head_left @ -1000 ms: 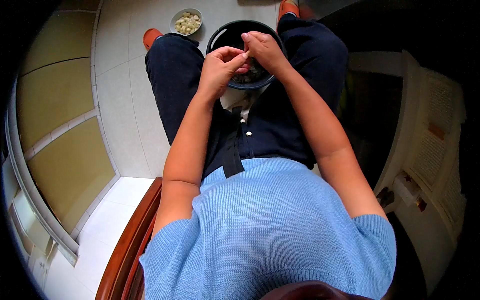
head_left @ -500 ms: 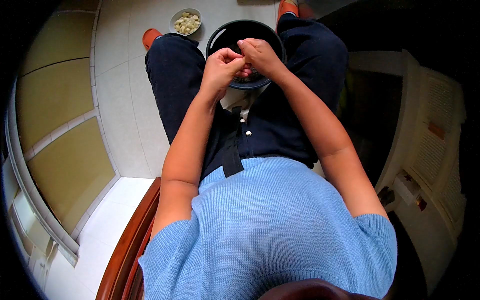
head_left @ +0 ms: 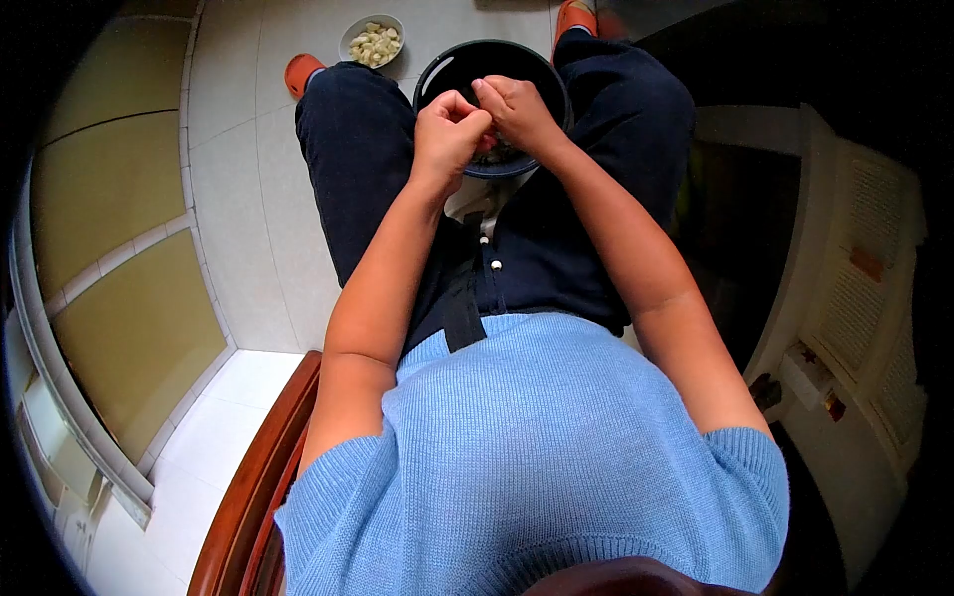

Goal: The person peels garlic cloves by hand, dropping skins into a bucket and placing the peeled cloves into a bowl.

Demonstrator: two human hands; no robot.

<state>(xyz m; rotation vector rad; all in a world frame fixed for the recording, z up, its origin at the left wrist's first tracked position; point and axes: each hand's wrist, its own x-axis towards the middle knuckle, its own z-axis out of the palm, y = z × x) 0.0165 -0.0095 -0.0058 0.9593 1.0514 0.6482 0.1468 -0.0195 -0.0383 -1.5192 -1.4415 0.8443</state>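
My left hand (head_left: 445,137) is closed above a round black bucket (head_left: 434,68) between my knees, its thumb and fingers pinched together. Close against it, on the right, my right hand (head_left: 517,111) is closed too, its thumb pointing up and left. The fingertips of both hands meet over the bucket's opening. Whatever they pinch is too small and hidden to make out. Down in the bucket lie dark bits that I cannot identify. A white bowl (head_left: 345,50) on the floor holds pale pieces that look like peeled garlic cloves (head_left: 376,44).
My legs in dark trousers (head_left: 353,149) flank the bucket, with orange shoes (head_left: 299,74) on the tiled floor (head_left: 231,189). A wooden chair arm (head_left: 253,477) curves at lower left. Brownish-yellow panels (head_left: 114,189) run along the left side.
My left hand has turned slightly, and its fingers are curled more tightly against the right hand. The right hand stays in nearly the same place.
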